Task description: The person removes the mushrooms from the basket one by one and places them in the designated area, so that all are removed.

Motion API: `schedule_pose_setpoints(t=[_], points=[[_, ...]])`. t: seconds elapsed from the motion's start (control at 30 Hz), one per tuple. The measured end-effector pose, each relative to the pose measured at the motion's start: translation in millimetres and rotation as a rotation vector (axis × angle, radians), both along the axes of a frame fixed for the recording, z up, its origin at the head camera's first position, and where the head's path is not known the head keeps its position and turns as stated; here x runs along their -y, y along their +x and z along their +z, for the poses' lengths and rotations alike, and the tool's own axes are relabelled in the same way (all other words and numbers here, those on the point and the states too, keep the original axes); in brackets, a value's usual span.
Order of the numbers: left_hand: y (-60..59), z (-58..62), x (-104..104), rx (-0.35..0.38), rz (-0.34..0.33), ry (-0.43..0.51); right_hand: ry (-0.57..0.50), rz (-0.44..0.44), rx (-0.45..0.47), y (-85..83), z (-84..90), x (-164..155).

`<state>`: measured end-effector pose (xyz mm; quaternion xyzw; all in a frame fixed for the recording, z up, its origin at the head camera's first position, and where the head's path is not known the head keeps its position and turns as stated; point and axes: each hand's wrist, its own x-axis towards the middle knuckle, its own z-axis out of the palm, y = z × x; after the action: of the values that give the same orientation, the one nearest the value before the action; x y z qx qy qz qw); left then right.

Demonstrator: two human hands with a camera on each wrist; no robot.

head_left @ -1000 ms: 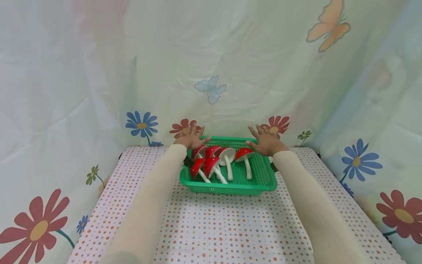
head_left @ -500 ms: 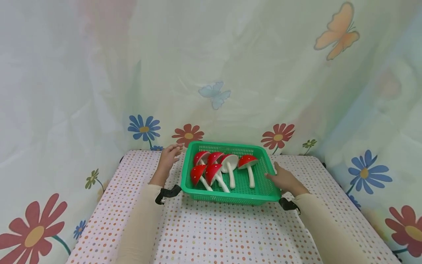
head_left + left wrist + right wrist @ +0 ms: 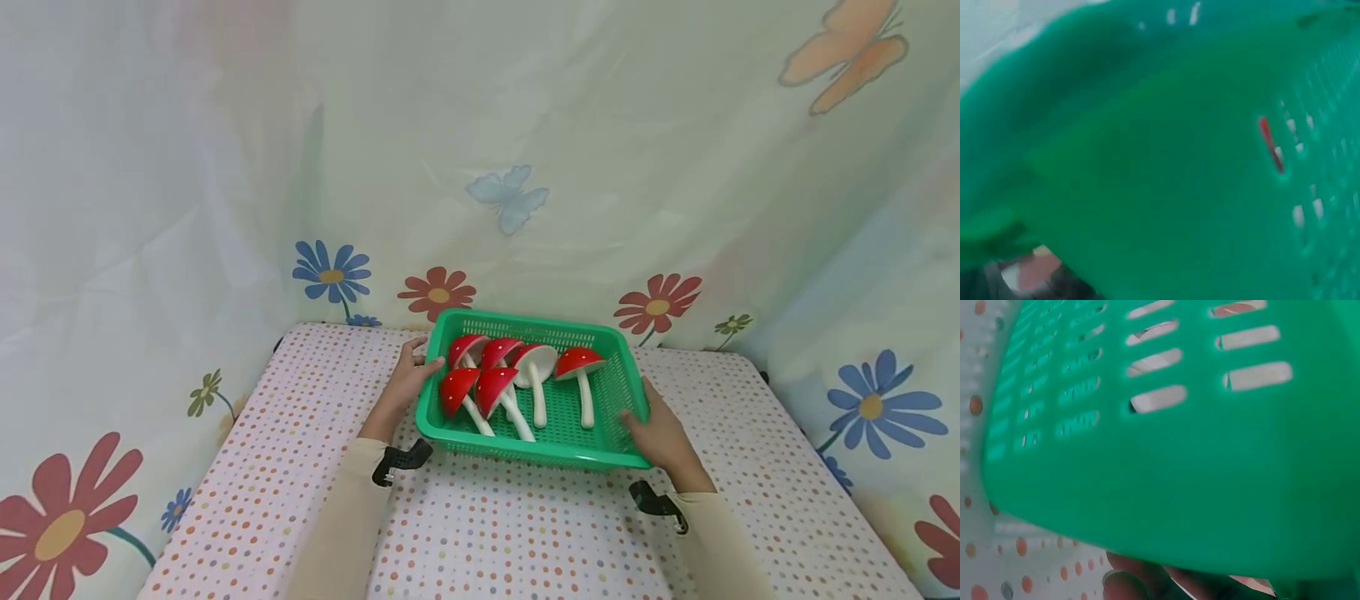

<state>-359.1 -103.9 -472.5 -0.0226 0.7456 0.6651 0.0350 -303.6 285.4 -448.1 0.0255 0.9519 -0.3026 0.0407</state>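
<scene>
A green plastic basket with slotted walls sits slightly askew over the table, holding several toy mushrooms with red, white-dotted caps and white stems. My left hand grips the basket's left side, its thumb at the rim and its other fingers outside. On the opposite side my right hand holds the right wall, thumb hooked over the rim. In the right wrist view, fingers show under the basket's lower edge. The green wall fills most of the left wrist view and hides most of the left hand.
A white cloth with coloured dots covers the table. Behind and at both sides hangs a pale curtain printed with flowers and butterflies. A black wrist strap mount sits on each forearm.
Both hands were spread over the basket's far corners, then came back and down along its sides. Now they grip it, and the basket has turned slightly, its right end nearer.
</scene>
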Motion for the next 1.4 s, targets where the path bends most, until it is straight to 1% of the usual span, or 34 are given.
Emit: schedule_pose_setpoints(t=[0.07,0.13,0.23,0.33,0.47,0.63,0.7,0.73,0.87,0.93,0.97,1.1,1.17,1.23,1.3,1.4], points=[[-0.6,-2.2,-3,-0.018,-0.017,0.036,-0.023,-0.004,-0.017,2.3,-0.1,-1],[-1.6,-4.9,-4,-0.058,-0.025,0.060,-0.040,-0.008,-0.016,3.7,0.5,0],[-1.9,-7.9,-3,-0.120,-0.022,0.064,-0.053,-0.012,-0.002,3.3,0.6,1],[-3.4,-10.7,-2,-0.152,-0.030,0.067,-0.053,-0.015,0.003,1.7,0.6,1],[-8.0,-13.7,-1,-0.160,-0.044,0.084,-0.053,-0.018,0.005,-0.8,3.5,1],[-10.9,-13.8,-2,-0.166,-0.051,0.099,-0.051,-0.032,0.010,0.4,6.4,2],[-6.5,-5.7,-2,-0.149,-0.066,0.109,-0.045,-0.029,-0.004,1.4,5.6,1],[-6.8,-5.8,-2,-0.144,-0.072,0.113,-0.043,-0.027,-0.007,1.4,5.3,1],[-6.9,-7.6,1,-0.130,-0.072,0.120,-0.020,-0.008,-0.020,0.1,4.0,1],[-11.2,-15.9,0,-0.142,-0.057,0.119,-0.002,0.005,-0.025,-0.7,5.7,1],[-11.0,-15.7,-1,-0.145,-0.054,0.120,0.013,0.017,-0.044,-0.9,6.4,1],[-8.5,-15.5,-2,-0.137,-0.034,0.120,0.137,0.086,-0.155,-4.3,15.8,4],[-7.1,-14.9,-1,-0.127,-0.022,0.117,0.199,0.129,-0.219,-9.8,23.4,5],[-5.7,-14.4,-2,-0.118,-0.021,0.107,0.222,0.166,-0.252,-15.9,33.9,7],[-4.8,-13.3,-2,-0.115,-0.030,0.105,0.203,0.205,-0.245,-21.5,46.1,7],[-5.2,-11.8,-4,-0.123,-0.061,0.111,0.162,0.259,-0.197,-29.9,63.1,5]])
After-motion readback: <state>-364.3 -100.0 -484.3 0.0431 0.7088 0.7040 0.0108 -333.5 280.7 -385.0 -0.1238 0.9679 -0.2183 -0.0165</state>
